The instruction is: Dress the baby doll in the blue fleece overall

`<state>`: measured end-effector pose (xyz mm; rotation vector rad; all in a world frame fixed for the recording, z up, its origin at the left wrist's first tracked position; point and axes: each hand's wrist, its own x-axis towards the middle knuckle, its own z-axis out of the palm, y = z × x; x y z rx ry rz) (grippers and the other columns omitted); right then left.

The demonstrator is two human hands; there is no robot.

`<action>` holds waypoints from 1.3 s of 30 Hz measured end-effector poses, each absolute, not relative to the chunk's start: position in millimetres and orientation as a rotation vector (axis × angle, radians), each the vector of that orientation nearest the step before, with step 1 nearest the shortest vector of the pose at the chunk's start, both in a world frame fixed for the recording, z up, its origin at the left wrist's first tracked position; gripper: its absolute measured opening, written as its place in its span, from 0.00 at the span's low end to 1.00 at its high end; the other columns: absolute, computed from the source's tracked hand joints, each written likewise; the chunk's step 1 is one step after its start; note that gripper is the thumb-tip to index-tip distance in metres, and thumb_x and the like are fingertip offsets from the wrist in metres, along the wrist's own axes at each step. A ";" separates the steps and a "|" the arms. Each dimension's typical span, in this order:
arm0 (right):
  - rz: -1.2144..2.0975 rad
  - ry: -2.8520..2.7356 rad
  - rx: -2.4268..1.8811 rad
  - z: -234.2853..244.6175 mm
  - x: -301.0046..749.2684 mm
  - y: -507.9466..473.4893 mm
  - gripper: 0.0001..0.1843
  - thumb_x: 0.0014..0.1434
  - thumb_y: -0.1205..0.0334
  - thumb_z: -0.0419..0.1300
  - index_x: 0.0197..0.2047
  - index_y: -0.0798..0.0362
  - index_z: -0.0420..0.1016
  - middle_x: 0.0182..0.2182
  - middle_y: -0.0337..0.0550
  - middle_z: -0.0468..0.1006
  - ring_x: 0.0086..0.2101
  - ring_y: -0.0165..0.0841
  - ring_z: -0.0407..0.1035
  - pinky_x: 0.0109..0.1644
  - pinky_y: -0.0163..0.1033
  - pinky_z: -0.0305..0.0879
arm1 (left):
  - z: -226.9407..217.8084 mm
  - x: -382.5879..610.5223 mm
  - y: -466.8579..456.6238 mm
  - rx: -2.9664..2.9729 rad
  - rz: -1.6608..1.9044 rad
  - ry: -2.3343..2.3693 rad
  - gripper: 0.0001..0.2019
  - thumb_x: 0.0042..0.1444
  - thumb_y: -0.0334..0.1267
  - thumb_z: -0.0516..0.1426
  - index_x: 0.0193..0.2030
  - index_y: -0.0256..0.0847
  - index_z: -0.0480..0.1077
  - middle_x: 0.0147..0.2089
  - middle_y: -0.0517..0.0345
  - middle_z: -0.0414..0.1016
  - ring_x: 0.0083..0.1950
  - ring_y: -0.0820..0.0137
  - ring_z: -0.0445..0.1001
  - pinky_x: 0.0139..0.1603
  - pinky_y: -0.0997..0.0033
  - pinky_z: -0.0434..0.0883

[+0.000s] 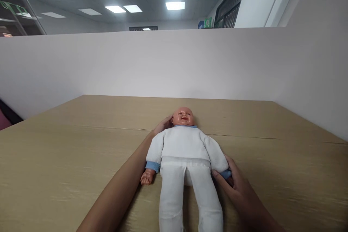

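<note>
A baby doll lies face up on the wooden table, its head away from me. It has a bald plastic head, a white fleecy top with blue collar and cuffs, and white trousers. My left hand cups the side of the doll's head, its fingers close together; the doll's shoulder hides part of that hand. On the other side, my right hand is closed around the doll's sleeve end at the blue cuff, thumb on the near side. The doll's other hand rests beside my left forearm.
A white partition rises behind the table, and a white wall stands at the right. Seams cross the tabletop behind the doll. A dark and pink object shows at the far left edge. Ceiling lights are visible beyond the partition.
</note>
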<state>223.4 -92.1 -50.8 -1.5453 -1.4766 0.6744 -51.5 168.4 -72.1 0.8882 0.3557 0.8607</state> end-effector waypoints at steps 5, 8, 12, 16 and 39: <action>0.822 -1.442 -1.520 -60.5 227.6 -85.6 0.33 0.65 0.40 0.62 0.67 0.46 0.65 0.56 0.49 0.81 0.49 0.46 0.80 0.54 0.49 0.77 | -87.5 -68.9 168.6 0.897 1.046 0.477 0.26 0.68 0.48 0.59 0.68 0.37 0.72 0.75 0.47 0.69 0.82 0.54 0.54 0.84 0.51 0.47; 0.807 -1.430 -1.519 -63.4 228.2 -82.5 0.33 0.64 0.41 0.63 0.66 0.47 0.65 0.52 0.48 0.82 0.45 0.45 0.79 0.52 0.49 0.77 | -92.4 -80.4 156.1 0.914 1.065 0.487 0.29 0.67 0.49 0.60 0.70 0.37 0.69 0.78 0.46 0.63 0.83 0.55 0.52 0.84 0.51 0.46; 0.763 -1.447 -1.492 -66.3 228.5 -80.3 0.33 0.64 0.42 0.63 0.66 0.48 0.65 0.52 0.50 0.82 0.45 0.44 0.79 0.51 0.48 0.77 | -87.8 -95.1 119.1 1.034 1.063 0.542 0.30 0.68 0.53 0.59 0.72 0.42 0.67 0.78 0.48 0.63 0.81 0.53 0.56 0.83 0.49 0.50; 0.696 -1.482 -1.471 -71.2 230.6 -76.5 0.33 0.64 0.43 0.63 0.66 0.51 0.66 0.51 0.51 0.83 0.42 0.43 0.80 0.48 0.47 0.78 | -79.9 -108.1 78.5 1.232 1.148 0.765 0.27 0.67 0.53 0.60 0.68 0.44 0.72 0.76 0.50 0.67 0.79 0.51 0.61 0.81 0.51 0.54; 0.229 -1.848 -1.298 -100.2 239.7 -50.6 0.36 0.66 0.53 0.59 0.73 0.56 0.58 0.65 0.62 0.73 0.64 0.52 0.69 0.69 0.58 0.64 | -79.6 -104.6 -12.2 1.721 1.301 1.217 0.35 0.62 0.59 0.62 0.69 0.40 0.69 0.66 0.42 0.76 0.65 0.54 0.75 0.70 0.52 0.68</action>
